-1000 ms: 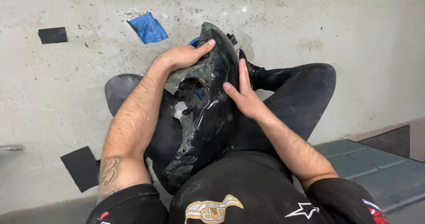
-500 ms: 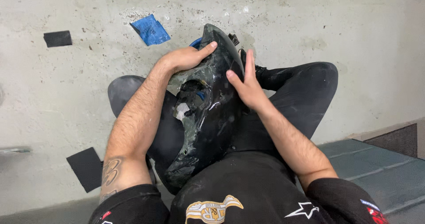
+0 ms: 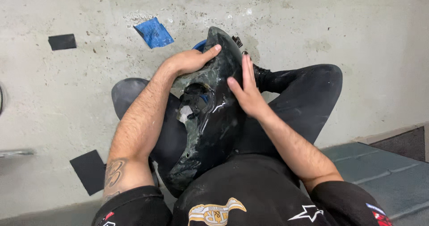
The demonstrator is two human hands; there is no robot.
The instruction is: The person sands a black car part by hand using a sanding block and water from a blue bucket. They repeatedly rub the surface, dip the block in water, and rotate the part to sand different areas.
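Left hand (image 3: 190, 60) grips upper edge of glossy black fairing panel (image 3: 214, 119) resting on lap; right hand (image 3: 248, 94) open, flat on panel; blue rag (image 3: 154, 32), black square patches (image 3: 62, 42) on concrete floor (image 3: 67, 101)

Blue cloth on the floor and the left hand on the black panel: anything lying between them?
In the head view, only bare concrete floor separates the blue cloth from the left hand, which grips the black panel.
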